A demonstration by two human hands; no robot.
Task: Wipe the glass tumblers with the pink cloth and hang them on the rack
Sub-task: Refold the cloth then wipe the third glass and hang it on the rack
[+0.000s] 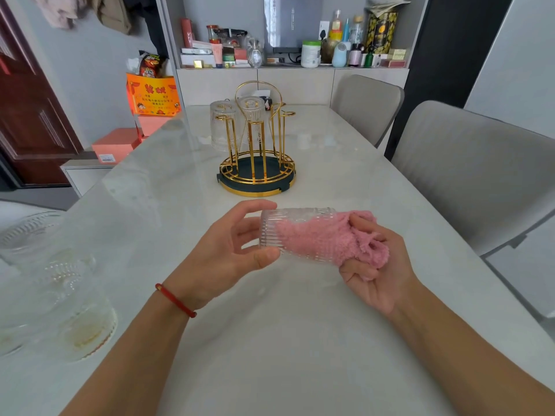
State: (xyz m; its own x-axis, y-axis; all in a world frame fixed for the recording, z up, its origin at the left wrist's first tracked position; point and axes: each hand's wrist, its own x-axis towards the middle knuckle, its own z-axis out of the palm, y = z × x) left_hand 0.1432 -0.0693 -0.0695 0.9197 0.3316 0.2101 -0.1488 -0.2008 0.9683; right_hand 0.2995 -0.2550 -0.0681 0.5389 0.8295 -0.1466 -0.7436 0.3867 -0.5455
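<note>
Ribbed glass tumbler [295, 232] lies sideways above the tabletop [270, 340] at frame centre, left hand [228, 250] gripping its base, right hand [372, 265] pushing pink cloth [324, 238] inside; rack [256, 145] stands beyond.

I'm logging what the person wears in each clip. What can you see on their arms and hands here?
Both forearms are bare, with no sleeves in view. The left wrist carries a thin red cord bracelet. The left hand and the right hand wear no gloves, and I see no rings or watch. The nails look short and unpainted.
</note>
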